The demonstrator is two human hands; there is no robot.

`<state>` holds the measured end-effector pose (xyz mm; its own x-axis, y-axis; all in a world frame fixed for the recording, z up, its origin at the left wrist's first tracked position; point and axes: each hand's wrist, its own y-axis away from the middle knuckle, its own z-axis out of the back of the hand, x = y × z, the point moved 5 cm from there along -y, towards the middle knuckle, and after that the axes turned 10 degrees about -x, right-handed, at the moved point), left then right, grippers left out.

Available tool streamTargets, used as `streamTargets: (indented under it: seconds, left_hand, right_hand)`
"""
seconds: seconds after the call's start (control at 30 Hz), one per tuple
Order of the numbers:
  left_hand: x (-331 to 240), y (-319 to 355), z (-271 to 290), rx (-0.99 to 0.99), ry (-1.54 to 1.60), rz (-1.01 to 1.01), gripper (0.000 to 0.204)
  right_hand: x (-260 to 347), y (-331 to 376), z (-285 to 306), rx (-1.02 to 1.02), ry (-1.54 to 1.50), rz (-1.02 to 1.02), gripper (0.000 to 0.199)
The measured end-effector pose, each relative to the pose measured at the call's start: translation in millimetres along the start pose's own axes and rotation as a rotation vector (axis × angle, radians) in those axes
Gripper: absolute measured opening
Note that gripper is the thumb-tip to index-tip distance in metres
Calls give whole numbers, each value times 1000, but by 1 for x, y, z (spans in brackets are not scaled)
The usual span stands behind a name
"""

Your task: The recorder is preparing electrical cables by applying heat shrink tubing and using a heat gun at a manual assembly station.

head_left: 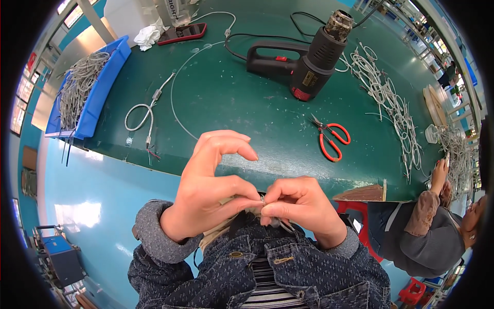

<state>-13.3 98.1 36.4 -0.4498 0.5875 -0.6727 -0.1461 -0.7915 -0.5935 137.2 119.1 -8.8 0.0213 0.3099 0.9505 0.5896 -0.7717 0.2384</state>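
Note:
Close to my body, just off the near table edge, my left hand [206, 190] pinches with thumb and index finger while its other fingers are raised. My right hand [303, 206] meets it fingertip to fingertip. Between them is the end of a thin grey cable [285, 225], mostly covered by the fingers; a bit of it shows below my right hand. Beyond my hands lie small snips with red handles [332, 140]. A looped grey cable [140, 106] with metal fittings and bare wire ends rests on the table to the left.
A black heat gun [314, 64] stands nozzle up on the green table [231, 108]. At left sits a blue bin [96, 98] of grey cables, near a red-edged phone [182, 33] and crumpled tissue [147, 37]. Tangled cables [393, 105] lie right; a co-worker [432, 232] sits beyond.

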Motion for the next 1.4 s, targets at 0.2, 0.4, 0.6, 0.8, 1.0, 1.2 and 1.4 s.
streamTargets:
  seconds: [0.2,0.4,0.6,0.8,1.0,1.2,1.4]
  left_hand:
    - [-12,7,-5,-68,2,-94,21]
    - [-14,12,-4,-106,-47,-172,21]
    - [-13,10,-7,-59,-71,-150,21]
    - [6,15,-10,-120,1,74,20]
    - [-2,19,-8,-158,-151,-62,21]
    - [-3,17,-6,-210,-168,-59,21]
    - [-4,16,-8,-179,-154,-22,21]
  right_hand:
    - [-5,4,-1,106,-212,-177,5]
    - [-8,4,-2,14,-192,-135,6]
    - [-1,4,2,-66,279,124,7]
    - [1,2,3,-172,349,257,7]
    - [-4,2,4,-164,172,161,3]
    - [0,0,2,-124,159,135,2]
    - [0,0,5,-110,261,178,2]
